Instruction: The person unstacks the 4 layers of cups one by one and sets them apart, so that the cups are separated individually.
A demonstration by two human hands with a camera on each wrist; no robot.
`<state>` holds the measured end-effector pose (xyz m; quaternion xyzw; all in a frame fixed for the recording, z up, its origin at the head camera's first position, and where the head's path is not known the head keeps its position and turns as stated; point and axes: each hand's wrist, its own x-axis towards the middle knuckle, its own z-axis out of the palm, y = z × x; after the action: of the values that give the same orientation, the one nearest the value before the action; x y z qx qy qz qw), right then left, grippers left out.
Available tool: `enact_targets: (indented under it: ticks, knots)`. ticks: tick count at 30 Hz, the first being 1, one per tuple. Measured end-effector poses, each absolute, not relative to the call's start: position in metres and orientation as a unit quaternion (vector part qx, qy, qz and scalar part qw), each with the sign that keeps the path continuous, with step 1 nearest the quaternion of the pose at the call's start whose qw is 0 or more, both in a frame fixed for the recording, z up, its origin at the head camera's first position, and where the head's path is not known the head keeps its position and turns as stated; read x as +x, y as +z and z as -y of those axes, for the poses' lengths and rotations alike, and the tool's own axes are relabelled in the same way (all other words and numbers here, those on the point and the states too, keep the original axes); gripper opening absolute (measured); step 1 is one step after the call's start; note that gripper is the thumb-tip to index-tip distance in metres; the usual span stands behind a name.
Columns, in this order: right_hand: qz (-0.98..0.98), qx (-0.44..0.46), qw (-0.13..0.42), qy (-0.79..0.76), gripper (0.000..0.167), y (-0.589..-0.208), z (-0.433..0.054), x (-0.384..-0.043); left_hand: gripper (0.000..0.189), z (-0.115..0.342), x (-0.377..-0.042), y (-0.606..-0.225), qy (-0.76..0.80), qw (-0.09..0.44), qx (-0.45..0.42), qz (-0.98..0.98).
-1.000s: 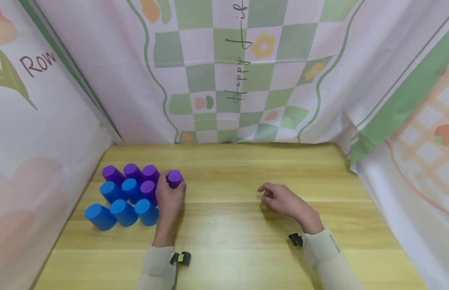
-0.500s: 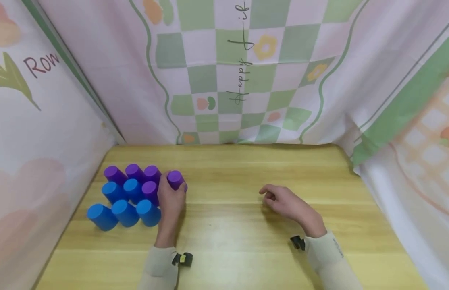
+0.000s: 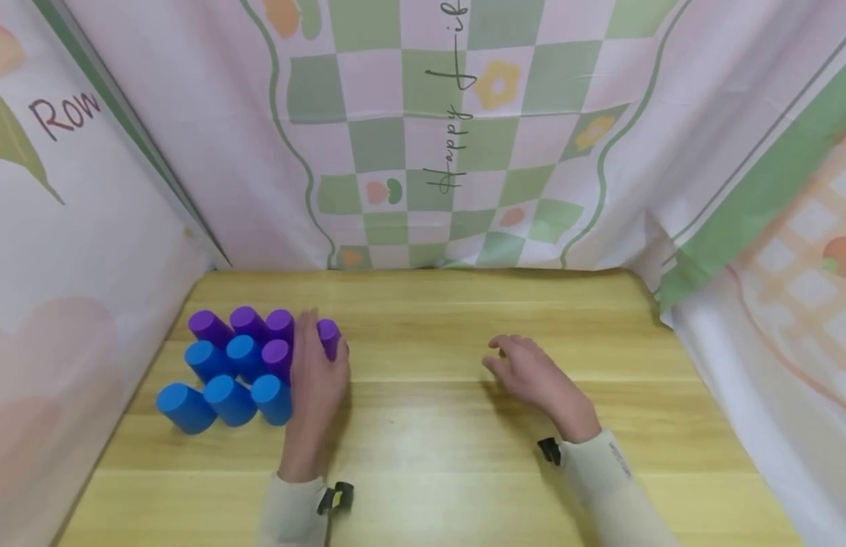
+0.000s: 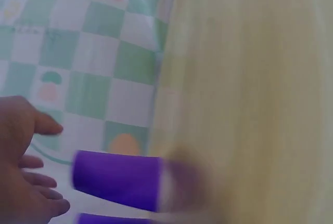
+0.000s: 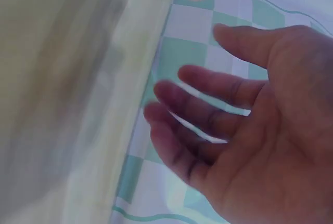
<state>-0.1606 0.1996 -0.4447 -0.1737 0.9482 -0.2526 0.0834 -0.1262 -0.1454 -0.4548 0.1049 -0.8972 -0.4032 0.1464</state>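
Note:
In the head view my left hand (image 3: 318, 380) is above the right end of a group of upside-down cups, fingers extended. Just beyond its thumb stands a purple cup (image 3: 329, 338), partly hidden by the hand. The left wrist view shows this purple cup (image 4: 117, 181) standing apart from the spread fingers, with a second one partly cut off below. Over the right half of the table, my right hand (image 3: 535, 377) holds nothing. Its fingers are loosely bent in the right wrist view, with the thumb (image 5: 244, 42) held away from them.
Left of the hand, more purple cups (image 3: 246, 323) stand at the back and several blue cups (image 3: 229, 400) nearer the front, on a wooden table (image 3: 423, 456). A patterned curtain (image 3: 437, 152) hangs along the table's far edge, with cloth at both sides.
My left hand has let go of the purple cup, its fingers straightening and drawing up from it. The right hand's fingers have opened a little. The cups stay in place.

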Motion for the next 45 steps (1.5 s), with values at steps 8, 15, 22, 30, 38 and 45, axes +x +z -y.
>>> enact_targets:
  ticks: [8, 15, 22, 30, 38, 45]
  knots:
    - [-0.967, -0.173, 0.042, -0.181, 0.075, -0.430, -0.194, -0.168, 0.081, 0.164, -0.121, -0.425, -0.196, 0.037, -0.026, 0.980]
    - [-0.976, -0.153, 0.055, -0.142, 0.084, -0.421, -0.220, -0.175, 0.090, 0.170, -0.128, -0.429, -0.108, 0.004, -0.049, 0.993]
    - [-0.980, -0.159, 0.045, -0.113, 0.081, -0.417, -0.253, -0.172, 0.092, 0.176, -0.139, -0.424, -0.086, -0.020, -0.058, 0.994]
    - [-0.983, -0.149, 0.045, -0.099, 0.082, -0.417, -0.264, -0.168, 0.089, 0.182, -0.138, -0.413, -0.088, -0.037, -0.032, 0.995]
    - [-0.987, -0.132, 0.018, -0.084, 0.084, -0.402, -0.268, -0.160, 0.092, 0.186, -0.130, -0.408, -0.094, -0.045, -0.027, 0.994]
    - [-0.988, -0.135, -0.016, -0.074, 0.083, -0.392, -0.268, -0.156, 0.093, 0.191, -0.123, -0.401, -0.111, -0.052, -0.012, 0.992]
